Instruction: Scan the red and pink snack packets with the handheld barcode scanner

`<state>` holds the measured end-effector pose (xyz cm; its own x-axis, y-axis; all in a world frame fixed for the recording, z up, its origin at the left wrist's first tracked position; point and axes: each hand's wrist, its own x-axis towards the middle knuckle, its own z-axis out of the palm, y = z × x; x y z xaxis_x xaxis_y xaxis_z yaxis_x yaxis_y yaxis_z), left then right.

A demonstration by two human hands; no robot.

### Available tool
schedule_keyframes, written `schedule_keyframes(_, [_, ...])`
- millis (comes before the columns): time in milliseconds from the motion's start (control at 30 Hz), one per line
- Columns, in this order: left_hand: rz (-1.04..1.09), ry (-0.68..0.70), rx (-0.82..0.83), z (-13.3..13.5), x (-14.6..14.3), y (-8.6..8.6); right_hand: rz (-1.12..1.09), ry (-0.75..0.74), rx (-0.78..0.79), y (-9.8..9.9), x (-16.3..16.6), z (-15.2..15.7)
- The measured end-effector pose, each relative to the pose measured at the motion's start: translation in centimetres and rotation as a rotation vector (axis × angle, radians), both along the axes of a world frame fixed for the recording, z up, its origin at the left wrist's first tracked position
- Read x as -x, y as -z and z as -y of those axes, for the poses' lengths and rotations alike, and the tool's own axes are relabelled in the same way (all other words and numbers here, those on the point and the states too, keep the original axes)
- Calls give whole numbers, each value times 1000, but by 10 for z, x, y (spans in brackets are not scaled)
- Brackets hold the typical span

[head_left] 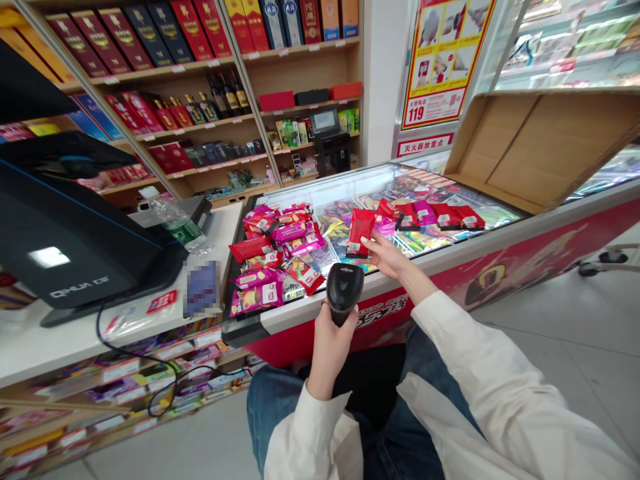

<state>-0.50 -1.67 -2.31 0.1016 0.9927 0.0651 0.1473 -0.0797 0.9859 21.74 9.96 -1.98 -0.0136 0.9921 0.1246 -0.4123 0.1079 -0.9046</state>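
Note:
My left hand is wrapped round the handle of a black barcode scanner, its head tipped toward the freezer. In my right hand is a red snack packet, pinched at its lower right edge, just beyond the scanner. Both are over the front edge of a glass-topped chest freezer. To the left, a heap of purple and red packets lies on the freezer top. Further packets, red and purple, lie in a row to the right.
An open cardboard box stands on the freezer's right end. On the left counter are a black checkout terminal and a plastic bottle. A black cable hangs below. Stocked shelves line the back.

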Motion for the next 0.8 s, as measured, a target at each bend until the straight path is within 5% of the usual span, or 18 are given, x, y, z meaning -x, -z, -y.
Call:
schedule_keyframes(600, [54, 68, 51, 7, -4, -13, 0, 22, -16, 9, 0, -6])
schedule_keyframes(700, [54, 62, 57, 7, -2, -12, 96, 157, -88, 10, 1, -10])
schedule_keyframes(800, [51, 54, 71, 6, 1, -10, 328, 446, -169, 2, -11, -18])
